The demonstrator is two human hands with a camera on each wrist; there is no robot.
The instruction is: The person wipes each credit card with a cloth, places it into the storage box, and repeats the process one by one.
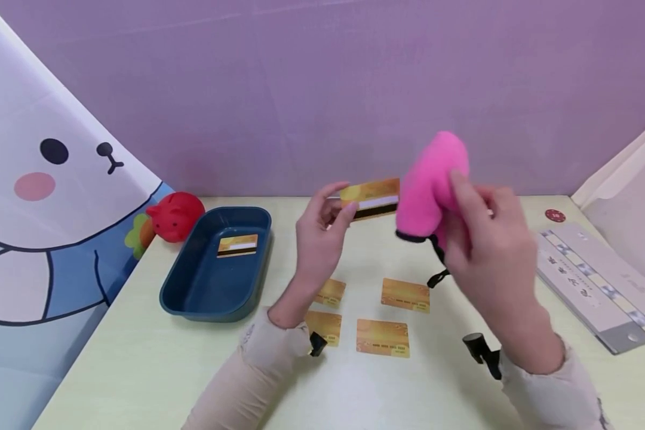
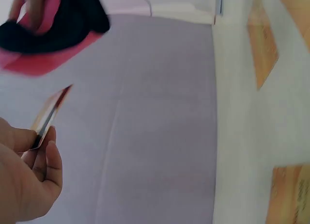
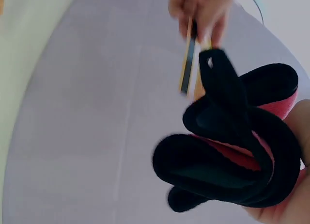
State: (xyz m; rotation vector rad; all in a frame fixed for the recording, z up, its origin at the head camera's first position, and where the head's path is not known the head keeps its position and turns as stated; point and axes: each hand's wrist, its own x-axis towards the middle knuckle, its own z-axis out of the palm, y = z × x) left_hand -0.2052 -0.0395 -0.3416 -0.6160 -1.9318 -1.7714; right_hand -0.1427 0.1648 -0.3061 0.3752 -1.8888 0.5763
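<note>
My left hand point(image 1: 321, 248) pinches a gold bank card point(image 1: 377, 198) by its left end between thumb and fingers. Its back, with a black stripe and a white strip, faces the head camera. Just to the right, my right hand point(image 1: 497, 257) grips a folded pink plush cloth point(image 1: 432, 179) with black trim, held up above the table. In the right wrist view the folded black edges point(image 3: 208, 175) and a black tab with a small hole point(image 3: 220, 76) hang from it. In the head view the cloth is beside the card; whether they touch, I cannot tell.
Several gold cards point(image 1: 383, 338) lie face up on the table, some partly behind my left wrist. A dark blue tray point(image 1: 172, 295) at left holds another card point(image 1: 237, 245), stripe side up. Behind it sits a red piggy bank point(image 1: 177, 215). Right: a grey box point(image 1: 602, 286) and red chip point(image 1: 555, 215).
</note>
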